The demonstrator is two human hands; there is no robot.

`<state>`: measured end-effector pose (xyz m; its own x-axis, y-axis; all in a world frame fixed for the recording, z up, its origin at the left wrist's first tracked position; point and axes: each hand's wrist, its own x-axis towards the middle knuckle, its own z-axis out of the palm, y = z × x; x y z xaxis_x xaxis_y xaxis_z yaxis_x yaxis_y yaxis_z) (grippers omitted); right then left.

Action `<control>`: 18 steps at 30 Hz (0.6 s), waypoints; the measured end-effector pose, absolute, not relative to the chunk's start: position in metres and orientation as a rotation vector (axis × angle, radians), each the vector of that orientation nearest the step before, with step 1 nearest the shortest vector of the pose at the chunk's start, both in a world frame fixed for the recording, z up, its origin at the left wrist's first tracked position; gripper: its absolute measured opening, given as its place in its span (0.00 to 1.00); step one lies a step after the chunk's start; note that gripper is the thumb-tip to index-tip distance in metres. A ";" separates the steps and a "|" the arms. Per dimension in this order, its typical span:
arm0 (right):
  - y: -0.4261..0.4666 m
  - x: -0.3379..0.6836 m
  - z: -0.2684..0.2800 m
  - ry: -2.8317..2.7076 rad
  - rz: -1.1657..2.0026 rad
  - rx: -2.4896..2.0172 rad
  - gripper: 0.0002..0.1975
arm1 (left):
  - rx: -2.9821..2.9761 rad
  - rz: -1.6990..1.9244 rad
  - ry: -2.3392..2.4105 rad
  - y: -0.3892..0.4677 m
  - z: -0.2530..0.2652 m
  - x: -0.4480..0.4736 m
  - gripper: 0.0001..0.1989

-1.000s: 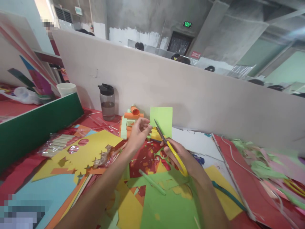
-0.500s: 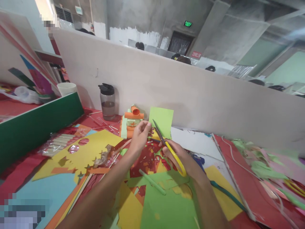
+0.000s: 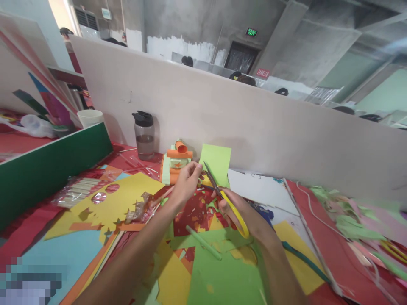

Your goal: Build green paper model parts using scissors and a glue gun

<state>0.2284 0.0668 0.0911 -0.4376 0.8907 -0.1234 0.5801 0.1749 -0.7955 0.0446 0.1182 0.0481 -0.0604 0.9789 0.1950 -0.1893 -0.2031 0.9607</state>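
- A light green sheet (image 3: 219, 159) is standing upright between the person's hands above the tabletop (image 3: 190, 217), its smooth, flat face looking roughly square and its left edge partly hidden by fingers.
- The left hand (image 3: 190, 173) is pinching at the sheet's left edge, thumb and fingertips pressed together.
- The right hand (image 3: 242, 206) is gripping yellow-handled scissors (image 3: 231, 206), the slim, dark metal blades pointing up and left across the sheet's lower left part; how far they are parting is hard to tell.
- Just beyond the left hand, a paper model (image 3: 179, 153) is showing rolled orange tubes, pale green strips and an orange star.
- Below the hands, torn and snipped scraps are littering the red surface, while a slender pale green tube (image 3: 203, 242) is lying across flat green paper (image 3: 225, 275).
- To the left, a yellow sheet (image 3: 127, 188) is displaying star-shaped and round cutouts near pale sticks (image 3: 79, 190) in glossy clear plastic.
- Behind, a translucent, black-lidded bottle (image 3: 144, 135) is standing against a smooth, pale partition (image 3: 248, 118).
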 end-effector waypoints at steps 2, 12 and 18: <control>0.067 0.229 0.090 -2.076 1.180 -1.407 0.24 | 1.201 1.460 0.999 0.119 0.049 0.043 0.20; 0.069 0.226 0.090 -2.022 1.198 -1.433 0.19 | 1.254 1.435 1.005 0.117 0.054 0.038 0.19; 0.069 0.227 0.088 -2.044 1.192 -1.384 0.19 | 1.230 1.413 1.000 0.118 0.052 0.039 0.20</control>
